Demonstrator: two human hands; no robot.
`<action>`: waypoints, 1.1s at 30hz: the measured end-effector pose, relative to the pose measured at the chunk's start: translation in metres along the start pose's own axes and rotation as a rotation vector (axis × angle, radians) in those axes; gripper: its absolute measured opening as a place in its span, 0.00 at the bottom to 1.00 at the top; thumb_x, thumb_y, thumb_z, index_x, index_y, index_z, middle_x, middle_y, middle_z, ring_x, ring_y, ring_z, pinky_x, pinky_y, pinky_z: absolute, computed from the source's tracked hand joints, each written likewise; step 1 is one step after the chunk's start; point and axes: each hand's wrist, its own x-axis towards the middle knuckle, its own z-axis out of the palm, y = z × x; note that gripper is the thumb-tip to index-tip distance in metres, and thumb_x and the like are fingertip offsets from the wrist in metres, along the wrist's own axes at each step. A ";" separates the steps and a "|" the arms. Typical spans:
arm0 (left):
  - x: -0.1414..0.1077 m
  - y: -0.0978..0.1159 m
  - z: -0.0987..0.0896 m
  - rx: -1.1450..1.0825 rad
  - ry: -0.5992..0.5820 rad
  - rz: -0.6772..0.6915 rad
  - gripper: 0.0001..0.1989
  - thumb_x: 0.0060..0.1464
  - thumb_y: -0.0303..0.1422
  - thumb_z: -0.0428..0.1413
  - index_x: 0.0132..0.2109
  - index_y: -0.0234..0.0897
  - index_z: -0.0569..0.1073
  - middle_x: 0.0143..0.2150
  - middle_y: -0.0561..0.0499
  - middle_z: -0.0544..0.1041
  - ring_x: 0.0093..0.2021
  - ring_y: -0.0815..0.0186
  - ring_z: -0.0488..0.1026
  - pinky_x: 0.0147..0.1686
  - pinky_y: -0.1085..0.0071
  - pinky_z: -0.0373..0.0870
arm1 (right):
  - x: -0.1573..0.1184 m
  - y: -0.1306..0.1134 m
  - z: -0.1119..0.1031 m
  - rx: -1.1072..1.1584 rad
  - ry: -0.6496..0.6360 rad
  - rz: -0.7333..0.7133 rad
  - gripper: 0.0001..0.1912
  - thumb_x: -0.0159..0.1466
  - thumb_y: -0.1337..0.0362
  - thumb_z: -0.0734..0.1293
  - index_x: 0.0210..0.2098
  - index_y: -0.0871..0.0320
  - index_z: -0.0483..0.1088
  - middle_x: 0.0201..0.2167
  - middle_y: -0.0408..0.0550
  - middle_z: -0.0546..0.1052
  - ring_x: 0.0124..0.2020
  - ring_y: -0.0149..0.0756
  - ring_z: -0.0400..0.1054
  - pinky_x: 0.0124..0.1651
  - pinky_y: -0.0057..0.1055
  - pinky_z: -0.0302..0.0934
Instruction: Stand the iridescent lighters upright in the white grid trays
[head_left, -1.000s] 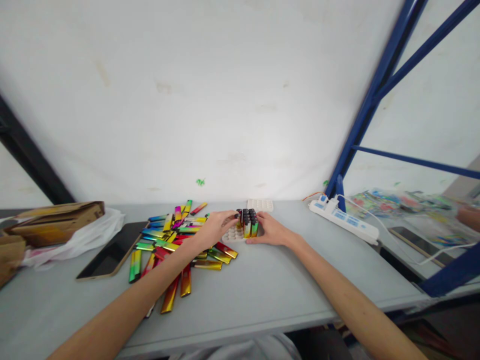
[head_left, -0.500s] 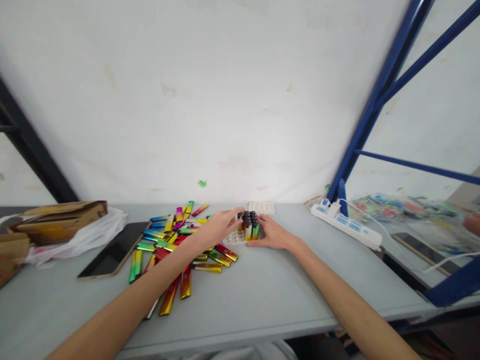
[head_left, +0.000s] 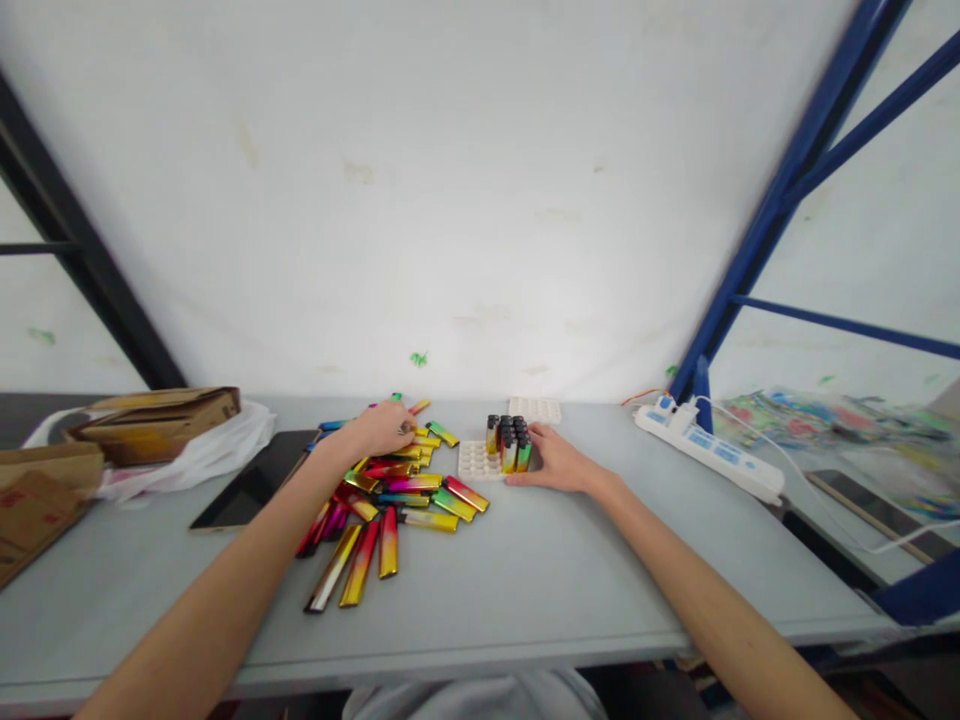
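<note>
Several shiny coloured lighters [head_left: 388,543] lie in a loose pile left of centre. Over the back of that pile is my left hand [head_left: 386,428], its fingers curled down; whatever is between them is too small to make out. A white tray with round holes [head_left: 474,462] stands in the middle, and a group of upright lighters with black tops [head_left: 515,445] fills its right part. My right hand [head_left: 553,460] rests against the right side of this group, thumb and fingers spread around the tray's right end.
A second white tray [head_left: 535,409] lies by the wall. At the left are a dark tablet [head_left: 259,480], a plastic bag [head_left: 225,440] and cardboard boxes [head_left: 161,425]. A white power strip [head_left: 709,452], a phone [head_left: 877,510] and a blue frame [head_left: 750,240] are at the right.
My left hand has moved from the tray leftward to the pile. A lighter now stands at the back left of the upright group. My right hand stays by the tray; the view has shifted slightly.
</note>
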 end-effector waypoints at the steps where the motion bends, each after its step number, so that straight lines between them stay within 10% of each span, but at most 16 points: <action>1: 0.000 0.000 0.000 0.000 -0.032 -0.009 0.09 0.53 0.29 0.54 0.33 0.38 0.80 0.33 0.45 0.80 0.39 0.58 0.78 0.45 0.67 0.69 | 0.000 0.001 0.000 0.003 0.004 0.001 0.42 0.56 0.34 0.71 0.55 0.63 0.71 0.48 0.59 0.72 0.48 0.52 0.67 0.54 0.47 0.64; 11: -0.008 0.011 -0.009 -0.023 0.032 -0.034 0.06 0.57 0.30 0.52 0.38 0.37 0.74 0.35 0.47 0.79 0.36 0.60 0.75 0.38 0.69 0.67 | 0.000 0.005 0.005 0.007 0.033 -0.013 0.43 0.54 0.34 0.71 0.54 0.63 0.71 0.49 0.60 0.72 0.48 0.52 0.68 0.53 0.47 0.65; 17: -0.009 0.036 -0.025 -0.292 0.274 -0.067 0.12 0.60 0.39 0.52 0.42 0.38 0.75 0.29 0.50 0.80 0.30 0.62 0.76 0.35 0.70 0.68 | 0.001 0.002 0.002 0.007 0.019 -0.014 0.43 0.55 0.34 0.71 0.55 0.64 0.71 0.49 0.61 0.72 0.49 0.52 0.68 0.53 0.47 0.65; 25: -0.009 0.075 -0.015 -0.786 0.157 -0.045 0.17 0.54 0.47 0.59 0.40 0.36 0.78 0.21 0.55 0.73 0.20 0.68 0.70 0.22 0.74 0.63 | 0.001 0.002 0.002 -0.028 0.022 -0.031 0.41 0.55 0.35 0.72 0.53 0.65 0.72 0.48 0.61 0.73 0.48 0.53 0.68 0.54 0.48 0.64; 33: -0.013 0.104 -0.012 -1.107 0.040 0.060 0.20 0.54 0.50 0.60 0.32 0.34 0.76 0.32 0.49 0.79 0.34 0.64 0.76 0.36 0.70 0.72 | 0.001 0.001 0.002 0.000 0.027 -0.044 0.41 0.56 0.37 0.72 0.56 0.63 0.70 0.49 0.61 0.73 0.49 0.53 0.67 0.54 0.47 0.64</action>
